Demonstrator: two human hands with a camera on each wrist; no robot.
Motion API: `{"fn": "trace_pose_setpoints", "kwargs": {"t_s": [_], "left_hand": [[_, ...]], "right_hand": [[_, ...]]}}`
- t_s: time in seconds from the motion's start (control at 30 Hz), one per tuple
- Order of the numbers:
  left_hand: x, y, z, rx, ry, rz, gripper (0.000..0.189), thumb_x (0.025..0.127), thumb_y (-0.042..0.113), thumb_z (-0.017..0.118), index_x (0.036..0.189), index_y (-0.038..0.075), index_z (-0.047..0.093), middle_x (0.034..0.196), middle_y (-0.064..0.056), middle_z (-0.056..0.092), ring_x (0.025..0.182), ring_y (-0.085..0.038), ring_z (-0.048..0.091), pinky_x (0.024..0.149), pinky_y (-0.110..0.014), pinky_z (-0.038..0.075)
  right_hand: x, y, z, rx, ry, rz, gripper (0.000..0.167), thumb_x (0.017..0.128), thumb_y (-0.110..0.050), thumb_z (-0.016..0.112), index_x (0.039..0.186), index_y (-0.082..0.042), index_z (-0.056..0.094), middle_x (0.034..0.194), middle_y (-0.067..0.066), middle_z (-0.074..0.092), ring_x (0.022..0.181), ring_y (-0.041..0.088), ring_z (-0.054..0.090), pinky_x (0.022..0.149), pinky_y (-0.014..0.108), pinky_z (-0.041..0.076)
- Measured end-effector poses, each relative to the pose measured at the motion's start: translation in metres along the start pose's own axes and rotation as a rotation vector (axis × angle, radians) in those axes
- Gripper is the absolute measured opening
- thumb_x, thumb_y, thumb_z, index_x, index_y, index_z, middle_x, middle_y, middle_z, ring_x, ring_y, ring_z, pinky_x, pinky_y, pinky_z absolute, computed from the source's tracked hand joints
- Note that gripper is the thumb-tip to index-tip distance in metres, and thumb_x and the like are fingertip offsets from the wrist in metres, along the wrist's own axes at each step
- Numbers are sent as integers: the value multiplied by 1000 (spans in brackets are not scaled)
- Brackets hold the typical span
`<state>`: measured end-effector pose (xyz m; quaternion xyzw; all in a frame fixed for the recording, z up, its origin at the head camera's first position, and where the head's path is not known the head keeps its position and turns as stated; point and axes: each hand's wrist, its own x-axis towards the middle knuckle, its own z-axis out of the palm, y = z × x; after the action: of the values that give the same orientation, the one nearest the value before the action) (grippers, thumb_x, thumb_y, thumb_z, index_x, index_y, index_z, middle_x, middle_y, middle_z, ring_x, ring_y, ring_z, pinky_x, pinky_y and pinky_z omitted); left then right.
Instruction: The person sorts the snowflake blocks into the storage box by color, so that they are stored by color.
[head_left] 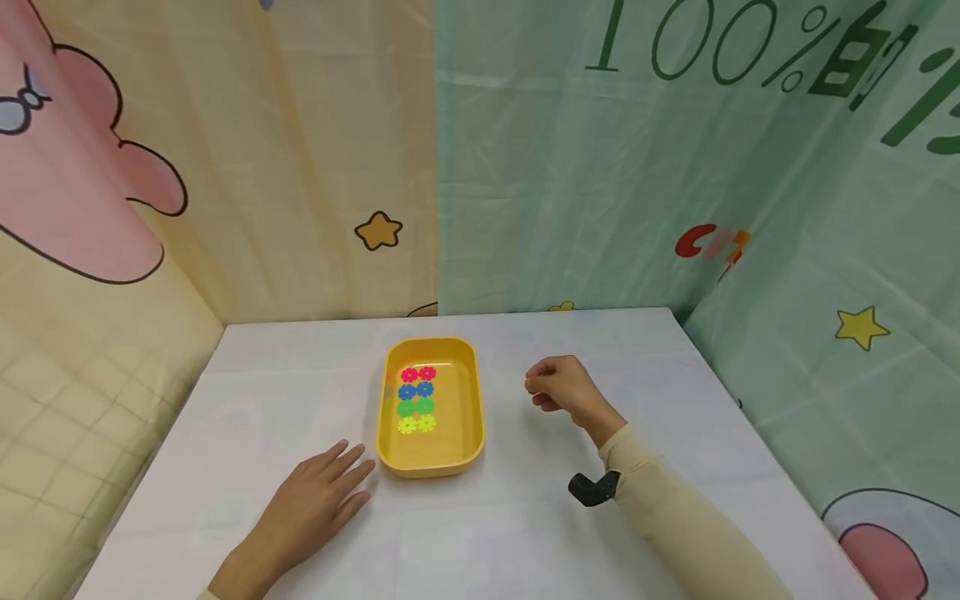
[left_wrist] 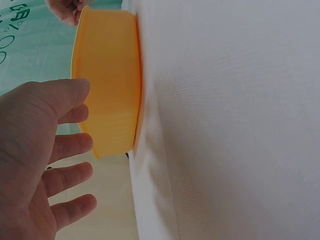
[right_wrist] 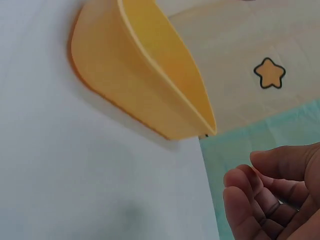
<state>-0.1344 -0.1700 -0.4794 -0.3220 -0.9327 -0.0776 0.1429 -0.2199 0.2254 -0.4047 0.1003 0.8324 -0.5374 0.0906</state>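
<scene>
A yellow tray (head_left: 467, 408) stands on the table with small flower-shaped pieces lying inside it in pairs. From far to near come pink-red flowers (head_left: 417, 374), blue flowers (head_left: 416, 390), green flowers (head_left: 416, 407) and yellow flowers (head_left: 417, 425). My left hand (head_left: 318, 498) is spread low beside the tray's near left corner, its fingers relaxed. In the left wrist view its fingertips overlap the tray's outer wall (left_wrist: 111, 75); whether they touch cannot be told. To the right of the tray, my right hand (head_left: 564, 390) hovers with fingers loosely curled, nothing visible between them.
A white cloth covers the table (head_left: 517, 533). Printed curtains hang behind it and at both sides, with a cream curtain (head_left: 300, 167) at the back left and a green curtain (head_left: 555, 167) at the back right. A black wrist mount (head_left: 592, 490) juts from the right sleeve.
</scene>
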Motion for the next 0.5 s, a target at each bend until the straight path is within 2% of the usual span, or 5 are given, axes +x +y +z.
{"fn": "trace_pose_setpoints", "kwargs": {"t_s": [0.2, 0.5], "left_hand": [[0, -1, 1, -3, -5, -5, 47, 86, 35, 81, 128, 16, 72, 136, -9, 67, 130, -35, 59, 97, -55, 54], [0, -2, 0, 3, -21, -11, 47, 87, 36, 81, 128, 17, 72, 137, -8, 66, 131, -34, 58, 99, -54, 53]], "right_hand": [[3, 32, -38, 3, 42, 56, 20, 96, -11, 68, 110, 3, 67, 94, 13, 70, 71, 18, 68, 67, 30, 61], [-12, 66, -78, -49, 104, 110, 22, 97, -12, 65, 111, 4, 66, 96, 12, 69, 75, 19, 67, 70, 31, 61]]}}
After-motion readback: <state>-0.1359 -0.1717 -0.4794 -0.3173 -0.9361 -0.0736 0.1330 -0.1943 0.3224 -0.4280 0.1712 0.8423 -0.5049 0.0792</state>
